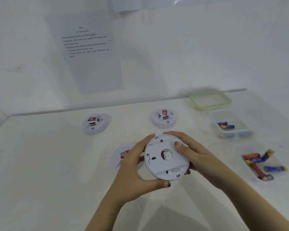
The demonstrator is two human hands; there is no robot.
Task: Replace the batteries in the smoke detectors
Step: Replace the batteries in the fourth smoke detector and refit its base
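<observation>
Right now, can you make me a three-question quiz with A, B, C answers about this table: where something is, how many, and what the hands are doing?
1. Where is the green-rimmed lid? A) back right of the table B) on the floor C) in a hand
2. How many smoke detectors rest on the table, unheld? A) one B) three C) six
3. What holds the upturned detector? A) nothing B) one hand C) both hands
Answers: A, it lies near the wall; B, two behind, one partly behind the left hand; C, the left hand and right hand each hold its rim.
</observation>
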